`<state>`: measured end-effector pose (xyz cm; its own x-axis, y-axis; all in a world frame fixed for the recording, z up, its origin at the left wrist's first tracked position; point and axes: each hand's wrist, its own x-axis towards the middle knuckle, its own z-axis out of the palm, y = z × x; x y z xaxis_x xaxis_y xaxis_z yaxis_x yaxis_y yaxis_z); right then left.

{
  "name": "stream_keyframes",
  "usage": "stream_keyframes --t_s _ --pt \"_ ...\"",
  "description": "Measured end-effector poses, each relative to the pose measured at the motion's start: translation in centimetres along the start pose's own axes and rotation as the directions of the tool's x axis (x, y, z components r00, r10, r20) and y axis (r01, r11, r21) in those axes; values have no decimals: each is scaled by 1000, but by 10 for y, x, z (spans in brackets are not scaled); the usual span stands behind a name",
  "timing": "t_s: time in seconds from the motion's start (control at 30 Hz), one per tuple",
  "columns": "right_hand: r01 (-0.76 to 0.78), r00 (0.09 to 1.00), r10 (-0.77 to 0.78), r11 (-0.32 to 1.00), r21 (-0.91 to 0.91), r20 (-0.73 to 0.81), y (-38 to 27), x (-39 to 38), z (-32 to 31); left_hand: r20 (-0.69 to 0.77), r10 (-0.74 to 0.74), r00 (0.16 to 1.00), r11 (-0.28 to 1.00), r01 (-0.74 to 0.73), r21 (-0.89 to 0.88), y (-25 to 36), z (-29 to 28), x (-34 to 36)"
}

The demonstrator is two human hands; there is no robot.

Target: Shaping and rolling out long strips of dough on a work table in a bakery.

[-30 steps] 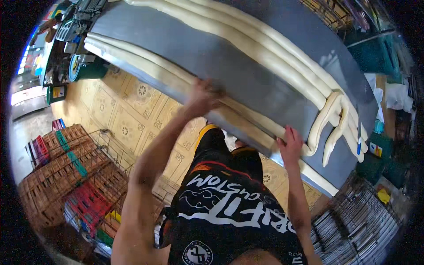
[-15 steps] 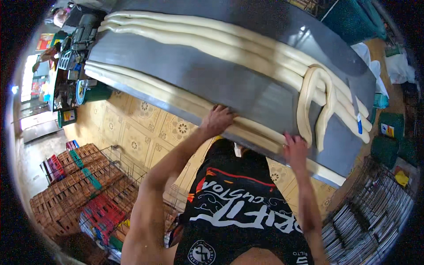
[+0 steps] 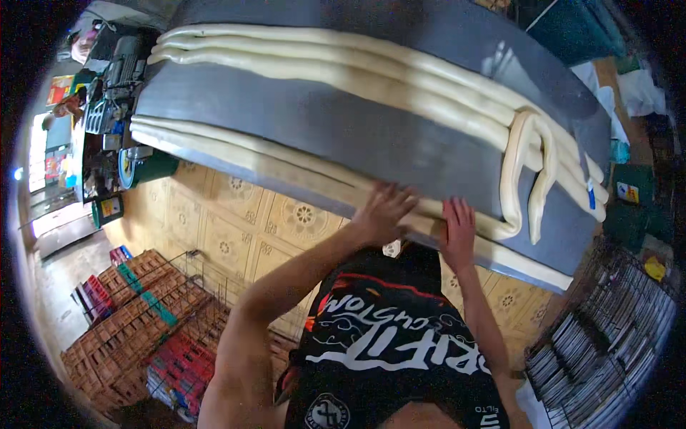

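Two long pale dough ropes (image 3: 286, 161) run side by side along the near edge of the grey worktable. My left hand (image 3: 386, 214) lies over them near mid-length, fingers spread, slightly blurred, gripping nothing. Close to its right, my right hand (image 3: 458, 227) rests with fingers stretched flat across the same ropes. Right of it, the inner rope appears to bend into a dough loop (image 3: 511, 179), which folds over thicker dough strands (image 3: 321, 64) lying along the far side. Dough beneath both palms is hidden.
A blue-handled tool (image 3: 592, 194) lies by the strands' right ends. A motor-driven machine (image 3: 123, 71) stands beyond the table's (image 3: 314, 114) left end. Wire racks (image 3: 600, 343) are at lower right; reddish-brown crates (image 3: 128, 314) sit on the floor at lower left.
My left hand has slid right along the ropes and my right hand slightly left, so they are closer together. My right fingers have straightened. The view has shifted a little.
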<state>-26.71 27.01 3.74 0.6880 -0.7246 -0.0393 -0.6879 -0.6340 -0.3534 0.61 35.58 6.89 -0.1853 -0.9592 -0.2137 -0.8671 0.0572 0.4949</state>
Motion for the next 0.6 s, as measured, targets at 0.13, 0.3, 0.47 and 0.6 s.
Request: stream_keyframes --t_s 0.13,0.3,0.47,0.6 --pt "6 1000 -9 995 -104 -27 -104 31 -11 -229 35 973 940 45 337 -42 -1 -25" --pt "-130 990 116 972 -194 -86 -89 133 3 -470 -241 849 961 276 5 -59 -14 49" --pt "-29 998 44 966 -257 50 -101 32 27 185 -97 978 983 65 171 -72 -40 -49" --pt "-23 999 29 936 -352 14 -142 78 24 -299 -8 954 961 90 261 -104 -28 -34"
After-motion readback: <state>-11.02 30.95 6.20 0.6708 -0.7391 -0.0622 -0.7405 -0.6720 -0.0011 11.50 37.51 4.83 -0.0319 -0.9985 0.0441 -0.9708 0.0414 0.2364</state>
